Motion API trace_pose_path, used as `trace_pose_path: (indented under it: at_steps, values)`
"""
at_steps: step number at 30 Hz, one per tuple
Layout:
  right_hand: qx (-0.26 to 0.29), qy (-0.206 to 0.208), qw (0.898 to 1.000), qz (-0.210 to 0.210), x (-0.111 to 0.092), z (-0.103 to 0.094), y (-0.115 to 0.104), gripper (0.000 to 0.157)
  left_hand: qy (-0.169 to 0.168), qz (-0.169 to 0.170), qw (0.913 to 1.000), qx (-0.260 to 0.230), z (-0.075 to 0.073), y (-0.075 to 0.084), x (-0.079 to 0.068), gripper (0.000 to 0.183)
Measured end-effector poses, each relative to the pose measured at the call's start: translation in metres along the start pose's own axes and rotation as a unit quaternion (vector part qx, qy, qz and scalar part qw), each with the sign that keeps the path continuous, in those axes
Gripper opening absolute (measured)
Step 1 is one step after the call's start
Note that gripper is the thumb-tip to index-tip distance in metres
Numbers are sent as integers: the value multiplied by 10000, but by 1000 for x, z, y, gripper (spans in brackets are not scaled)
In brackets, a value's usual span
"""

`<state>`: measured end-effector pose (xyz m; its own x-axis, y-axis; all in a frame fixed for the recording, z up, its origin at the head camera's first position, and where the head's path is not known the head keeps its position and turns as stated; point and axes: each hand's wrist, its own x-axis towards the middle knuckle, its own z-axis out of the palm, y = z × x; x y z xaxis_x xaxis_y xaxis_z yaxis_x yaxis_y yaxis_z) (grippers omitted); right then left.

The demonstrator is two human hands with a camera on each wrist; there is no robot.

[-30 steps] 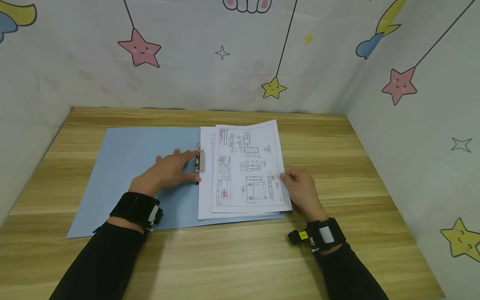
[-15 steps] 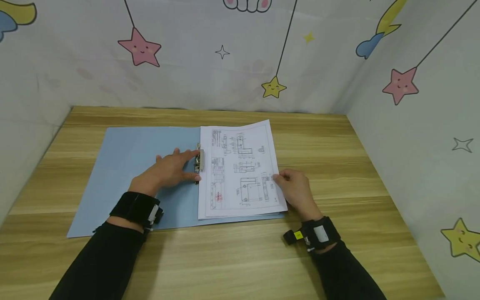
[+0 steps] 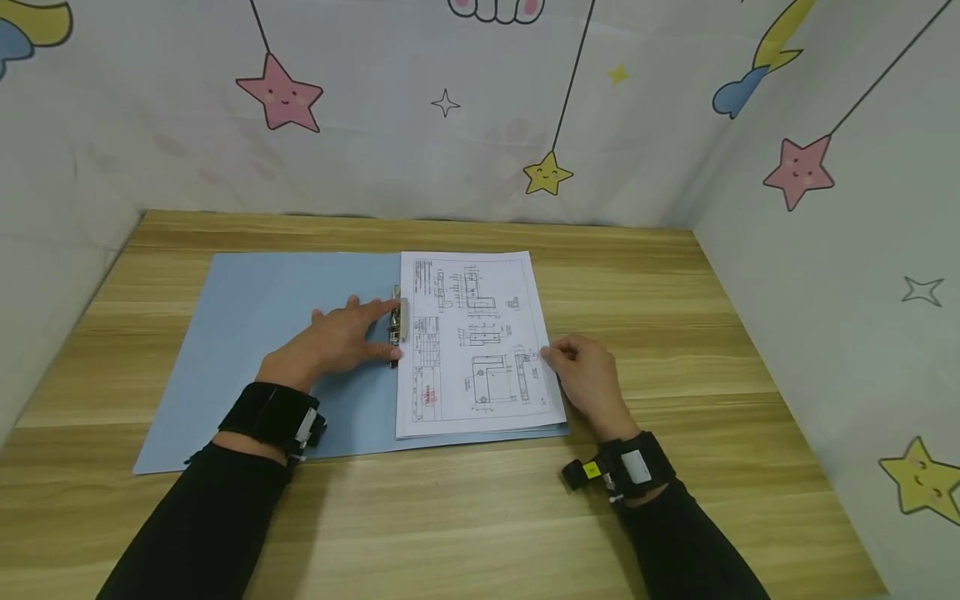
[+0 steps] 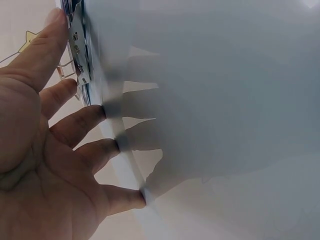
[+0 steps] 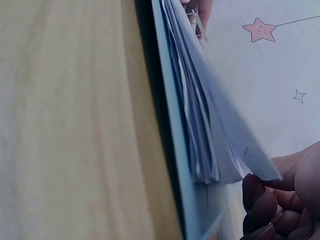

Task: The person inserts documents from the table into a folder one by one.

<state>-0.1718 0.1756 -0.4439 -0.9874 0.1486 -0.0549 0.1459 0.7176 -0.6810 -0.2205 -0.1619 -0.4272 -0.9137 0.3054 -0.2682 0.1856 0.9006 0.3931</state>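
Note:
A blue folder (image 3: 247, 321) lies spread flat on the wooden table, a metal clip (image 3: 403, 321) at its fold. My left hand (image 3: 337, 337) rests on the left cover with fingers spread, its thumb and forefinger touching the ends of the clip. On the right cover lies a stack of papers (image 5: 197, 120). Its top sheet (image 3: 442, 333) bears technical drawings and a red stamp. My right hand (image 3: 592, 375) pinches that sheet at its right edge between thumb and fingers. In the right wrist view this edge is raised off the stack, while the left edge reaches the clip.
The wooden table (image 3: 450, 517) runs to a white fabric backdrop (image 3: 375, 167) printed with stars, at the back and sides. Each wrist wears a black strap, the right one (image 3: 637, 467) with a small camera sticking out.
My right hand has moved left with the top sheet, which now lines up with the stack, its left edge at the clip. My left hand has stayed in place.

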Motion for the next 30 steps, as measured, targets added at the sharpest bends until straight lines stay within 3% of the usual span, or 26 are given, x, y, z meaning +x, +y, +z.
trace_pose_path:
  at_steps: [12,16,23,30]
  values:
    - [46,29,10000,69,2,3,-5,21,71,117,9999,6,-2,1,1,87]
    - [-174,111,9998,23,1,1,-5,23,80,137,9999,-15,-2,1,2,89]
    - [-797,381,9944,-584,-1,2,-14,28,-11,19,9999,-106,-5,0,3,100]
    - [-1457,-265,9798,-1345,-7,17,-40,46,78,-113,9998,-140,-14,7,6,106]
